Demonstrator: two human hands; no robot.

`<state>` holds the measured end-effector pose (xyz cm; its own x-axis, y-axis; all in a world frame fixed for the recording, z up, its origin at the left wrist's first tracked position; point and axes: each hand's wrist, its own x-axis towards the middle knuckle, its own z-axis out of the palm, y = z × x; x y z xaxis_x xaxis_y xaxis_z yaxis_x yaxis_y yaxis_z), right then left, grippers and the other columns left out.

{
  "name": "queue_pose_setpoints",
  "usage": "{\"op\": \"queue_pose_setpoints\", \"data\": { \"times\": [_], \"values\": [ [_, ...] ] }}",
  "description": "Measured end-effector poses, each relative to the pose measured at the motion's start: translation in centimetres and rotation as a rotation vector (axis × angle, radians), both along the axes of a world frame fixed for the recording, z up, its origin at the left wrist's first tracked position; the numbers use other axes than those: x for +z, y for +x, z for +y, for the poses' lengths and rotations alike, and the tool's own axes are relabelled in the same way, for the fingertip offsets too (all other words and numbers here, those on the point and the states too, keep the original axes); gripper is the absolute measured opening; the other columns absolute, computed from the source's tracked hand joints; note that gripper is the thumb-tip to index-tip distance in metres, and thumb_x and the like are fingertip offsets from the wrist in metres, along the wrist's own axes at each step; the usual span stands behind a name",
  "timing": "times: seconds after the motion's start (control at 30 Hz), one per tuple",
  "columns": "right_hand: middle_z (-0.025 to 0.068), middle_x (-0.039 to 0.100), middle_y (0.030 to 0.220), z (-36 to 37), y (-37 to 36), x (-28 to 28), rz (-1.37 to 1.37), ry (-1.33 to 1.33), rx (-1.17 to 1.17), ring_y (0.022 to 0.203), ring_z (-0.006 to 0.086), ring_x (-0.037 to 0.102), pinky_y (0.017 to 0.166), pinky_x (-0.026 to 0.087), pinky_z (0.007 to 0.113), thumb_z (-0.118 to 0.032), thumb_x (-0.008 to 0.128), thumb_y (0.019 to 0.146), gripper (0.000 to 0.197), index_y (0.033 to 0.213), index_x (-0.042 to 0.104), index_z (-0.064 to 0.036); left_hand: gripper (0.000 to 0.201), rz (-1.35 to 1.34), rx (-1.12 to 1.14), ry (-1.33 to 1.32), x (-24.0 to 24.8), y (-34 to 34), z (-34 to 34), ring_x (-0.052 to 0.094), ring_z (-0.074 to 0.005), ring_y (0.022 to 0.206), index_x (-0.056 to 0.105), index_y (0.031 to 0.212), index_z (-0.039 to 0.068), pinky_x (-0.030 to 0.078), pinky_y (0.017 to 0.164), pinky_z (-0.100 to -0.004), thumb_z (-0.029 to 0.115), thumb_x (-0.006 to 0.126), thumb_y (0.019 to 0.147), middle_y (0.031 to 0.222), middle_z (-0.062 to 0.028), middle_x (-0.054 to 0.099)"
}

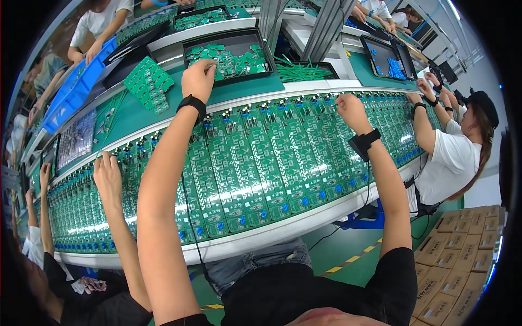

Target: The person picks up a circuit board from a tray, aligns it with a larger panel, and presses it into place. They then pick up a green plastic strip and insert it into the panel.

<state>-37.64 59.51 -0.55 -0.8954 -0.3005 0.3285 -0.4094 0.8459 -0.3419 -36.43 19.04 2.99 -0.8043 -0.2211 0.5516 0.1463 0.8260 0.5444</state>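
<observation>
My left hand (198,81) reaches over the near edge of a black tray (231,38) heaped with small green circuit boards (239,61). Its fingers are closed in a pinch, and whatever is between them is too small to tell. Above the far edge of a long row of green circuit boards (255,157) is my right hand (352,113), fingers curled together. What it holds, if anything, is hidden. Black and white parts stand along that far edge, and blue round components (285,208) sit near the close edge. Each wrist wears a black band with a cord.
Green strips fill another tray (304,70); a tray of blue parts (389,60) lies further right. Small-board panels (148,84) and a blue bin (81,89) are at left. A co-worker's hand (107,174) works close on my left; another co-worker (451,157) is at right. Cartons (457,250) are stacked behind.
</observation>
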Motion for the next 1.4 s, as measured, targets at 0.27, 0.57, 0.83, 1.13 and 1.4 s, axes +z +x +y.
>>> {"op": "queue_pose_setpoints", "data": {
  "times": [0.27, 0.57, 0.83, 1.13, 1.4],
  "values": [
    [0.0136, 0.061, 0.069, 0.4, -0.4, -0.3, -0.183, -0.186, -0.090, 0.067, 0.0285, 0.060, 0.061, 0.048, 0.035, -0.001, 0.059, 0.064, 0.013, 0.077, 0.061, -0.0026, 0.013, -0.007, -0.163, 0.237, 0.5, 1.2, 1.8, 0.064, -0.0164, 0.069, 0.065, 0.088, 0.005, 0.049, 0.063, -0.0270, 0.014, 0.060, 0.079, 0.076, -0.0078, 0.065],
    [0.0152, 0.060, 0.068, 0.1, -1.5, 0.1, -0.141, -0.048, -0.088, 0.068, 0.0309, 0.060, 0.063, 0.048, 0.038, -0.004, 0.057, 0.064, 0.012, 0.076, 0.062, -0.0024, 0.013, -0.068, -0.206, 0.275, 0.2, 2.5, 3.3, 0.063, -0.0169, 0.066, 0.066, 0.085, 0.008, 0.049, 0.062, -0.0283, 0.016, 0.062, 0.076, 0.075, -0.0055, 0.066],
    [0.0172, 0.060, 0.070, -0.6, -1.2, 0.6, -0.118, 0.001, -0.040, 0.072, 0.0349, 0.059, 0.065, 0.047, 0.041, -0.003, 0.057, 0.063, 0.008, 0.070, 0.060, -0.0026, 0.014, -0.092, -0.248, 0.479, 0.5, 2.5, 2.9, 0.063, -0.0147, 0.064, 0.065, 0.085, 0.002, 0.050, 0.060, -0.0259, 0.013, 0.061, 0.078, 0.075, -0.0072, 0.065],
    [0.0135, 0.059, 0.060, -1.0, -2.6, 0.3, -0.153, 0.148, -0.061, 0.057, 0.0275, 0.061, 0.057, 0.048, 0.036, 0.000, 0.054, 0.063, 0.006, 0.067, 0.058, -0.0015, 0.015, -0.184, -0.385, 0.749, 1.6, 3.8, 4.9, 0.063, -0.0137, 0.066, 0.061, 0.090, -0.003, 0.050, 0.058, -0.0246, 0.009, 0.059, 0.080, 0.077, -0.0076, 0.063],
    [0.0111, 0.058, 0.058, -0.7, -2.7, 0.2, 0.022, 0.192, 0.038, 0.053, 0.0214, 0.061, 0.052, 0.048, 0.032, 0.001, 0.053, 0.065, 0.006, 0.069, 0.057, -0.0010, 0.014, -0.297, -0.492, 0.949, 2.5, 5.3, 7.1, 0.062, -0.0141, 0.067, 0.060, 0.089, -0.004, 0.050, 0.057, -0.0236, 0.006, 0.060, 0.080, 0.077, -0.0076, 0.062]
  ]
}}
